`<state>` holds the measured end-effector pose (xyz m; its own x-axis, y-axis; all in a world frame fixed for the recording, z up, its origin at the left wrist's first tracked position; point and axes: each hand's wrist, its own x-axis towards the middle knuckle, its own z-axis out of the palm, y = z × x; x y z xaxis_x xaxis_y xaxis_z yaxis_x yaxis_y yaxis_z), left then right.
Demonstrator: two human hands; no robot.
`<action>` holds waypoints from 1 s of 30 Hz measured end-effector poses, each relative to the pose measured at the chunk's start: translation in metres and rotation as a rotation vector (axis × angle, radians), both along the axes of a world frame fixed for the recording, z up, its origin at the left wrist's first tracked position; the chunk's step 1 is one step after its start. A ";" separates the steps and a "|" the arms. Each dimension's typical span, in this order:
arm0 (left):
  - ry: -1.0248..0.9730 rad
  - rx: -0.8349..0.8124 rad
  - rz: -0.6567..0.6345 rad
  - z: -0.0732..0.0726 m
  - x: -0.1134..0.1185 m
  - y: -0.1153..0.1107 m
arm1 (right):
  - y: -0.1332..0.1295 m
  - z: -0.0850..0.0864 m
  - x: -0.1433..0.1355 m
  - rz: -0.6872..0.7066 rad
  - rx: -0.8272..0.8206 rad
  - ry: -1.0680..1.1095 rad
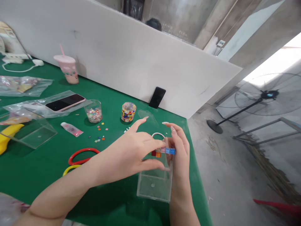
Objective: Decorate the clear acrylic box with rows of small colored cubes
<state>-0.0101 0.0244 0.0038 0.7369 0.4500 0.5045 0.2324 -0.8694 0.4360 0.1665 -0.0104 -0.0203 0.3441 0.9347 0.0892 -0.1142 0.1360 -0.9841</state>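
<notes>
A clear plastic box (154,188) is tilted over the near right part of the table. A short row of coloured mosaic tiles (169,151), with blue, pink, orange and red squares, lies along one side of it. My right hand (180,147) grips the box from the right, index and thumb tips raised beyond it. From the left, my left hand (138,146) reaches across with fingers spread. Its index fingertip touches the tile row, and its thumb lies against the box just below. Whether a loose tile is under that fingertip is hidden. A white ring (158,134) shows partly behind the box.
On the green table (113,201) are a tile-covered jar (128,112), a cup of sequins (94,114), a glue tube (71,129), scissors (82,154), another clear box (37,138), phones (66,102) and a pink tumbler (69,69). A white partition (113,56) stands behind; a fan (269,94) is right.
</notes>
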 end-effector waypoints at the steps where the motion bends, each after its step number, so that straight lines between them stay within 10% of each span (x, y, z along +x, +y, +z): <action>1: 0.006 -0.014 -0.010 0.000 0.000 0.000 | 0.000 -0.001 0.000 -0.004 0.002 0.003; 30: -0.074 -0.484 0.087 0.001 0.007 0.008 | 0.007 -0.009 0.007 -0.029 0.083 0.096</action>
<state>-0.0034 0.0324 0.0048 0.6562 0.7038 0.2723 0.2478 -0.5418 0.8032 0.1732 -0.0036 -0.0290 0.3819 0.9149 0.1312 -0.2019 0.2211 -0.9541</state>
